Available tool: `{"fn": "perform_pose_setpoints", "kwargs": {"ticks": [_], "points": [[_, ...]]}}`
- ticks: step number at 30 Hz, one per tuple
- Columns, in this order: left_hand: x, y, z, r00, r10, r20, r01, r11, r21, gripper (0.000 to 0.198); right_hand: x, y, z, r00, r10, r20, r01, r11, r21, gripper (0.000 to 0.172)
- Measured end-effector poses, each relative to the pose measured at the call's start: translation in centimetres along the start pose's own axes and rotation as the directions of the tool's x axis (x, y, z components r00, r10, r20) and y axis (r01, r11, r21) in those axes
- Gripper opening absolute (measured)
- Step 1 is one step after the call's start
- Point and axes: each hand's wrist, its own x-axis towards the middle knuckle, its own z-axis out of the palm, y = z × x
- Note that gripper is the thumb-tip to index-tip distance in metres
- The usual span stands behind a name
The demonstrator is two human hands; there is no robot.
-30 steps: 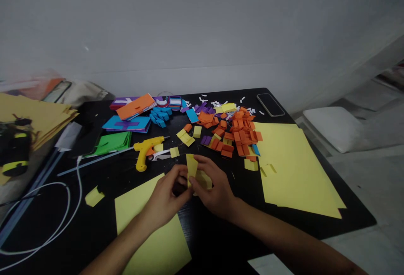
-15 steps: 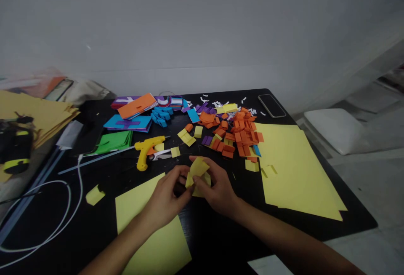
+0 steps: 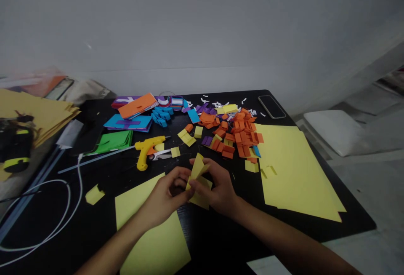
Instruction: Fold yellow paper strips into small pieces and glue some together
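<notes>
Between my two hands is a small piece of yellow paper (image 3: 198, 166), creased, with one flap standing up and another part spread below. My left hand (image 3: 166, 191) pinches its left edge between thumb and fingers. From the other side my right hand (image 3: 220, 187) grips it, the thumb pressing on the fold and the fingers behind. Under my left forearm lies a yellow sheet (image 3: 151, 241) on the black table (image 3: 214, 241). Just beyond my hands are a yellow glue gun (image 3: 147, 148), scissors (image 3: 161, 155) and small folded yellow pieces (image 3: 187, 137).
A heap of folded orange pieces (image 3: 243, 134) sits at the centre right, beside a stack of yellow sheets (image 3: 293, 169). A phone (image 3: 272, 106) lies at the back right. Bundles of blue paper (image 3: 128, 122) and green paper (image 3: 115, 141) are at the left, near a white cable (image 3: 80, 182).
The yellow paper has turned and opened in my fingers: its flap stands steeper, and its lower part reaches further down. Both hands stay in nearly the same place.
</notes>
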Motion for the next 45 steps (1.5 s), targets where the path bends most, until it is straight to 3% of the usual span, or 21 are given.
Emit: {"fn": "perform_pose_setpoints", "kwargs": {"ticks": [3, 8, 11, 16, 23, 32, 38, 45], "points": [[0.0, 0.3, -0.2, 1.0, -0.008, 0.001, 0.008, 0.999, -0.038, 0.028, 0.1, 0.1, 0.0, 0.997, -0.055, 0.058, 0.056, 0.998, -0.028, 0.009], [0.1, 0.7, -0.9, 1.0, 0.011, 0.017, -0.009, 0.997, -0.071, 0.027, 0.2, 0.1, 0.0, 0.991, -0.019, 0.132, 0.024, 0.999, -0.034, 0.003], [0.2, 0.7, -1.3, 0.999, 0.038, 0.013, -0.037, 0.999, -0.04, 0.024, 0.2, 0.1, 0.1, 0.989, -0.004, 0.148, 0.01, 0.999, -0.041, 0.008], [0.4, 0.3, -1.4, 0.998, 0.062, -0.024, -0.063, 0.998, -0.027, 0.026, 0.3, 0.2, 0.2, 0.992, 0.01, 0.125, -0.004, 0.999, -0.051, 0.009], [0.6, 0.2, -0.8, 0.979, 0.091, -0.182, -0.096, 0.995, -0.02, 0.025, 0.2, 0.4, 0.3, 0.998, 0.048, 0.038, -0.044, 0.994, -0.099, 0.001], [0.1, 0.1, -0.1, 0.941, 0.187, -0.281, -0.149, 0.977, 0.152, 0.017, -0.1, 0.3, 0.6, 0.999, -0.049, 0.001, 0.048, 0.979, -0.2, 0.003], [-0.3, -0.5, -0.3, 0.909, 0.329, -0.256, -0.195, 0.878, 0.437, 0.011, -0.4, 0.3, 1.0, 0.991, -0.131, 0.004, 0.128, 0.962, -0.243, 0.004], [-0.8, -0.6, -0.1, 0.91, 0.343, -0.232, -0.215, 0.87, 0.444, 0.018, -0.7, 0.6, 1.1, 0.987, -0.154, 0.037, 0.158, 0.946, -0.284, 0.008]]}}
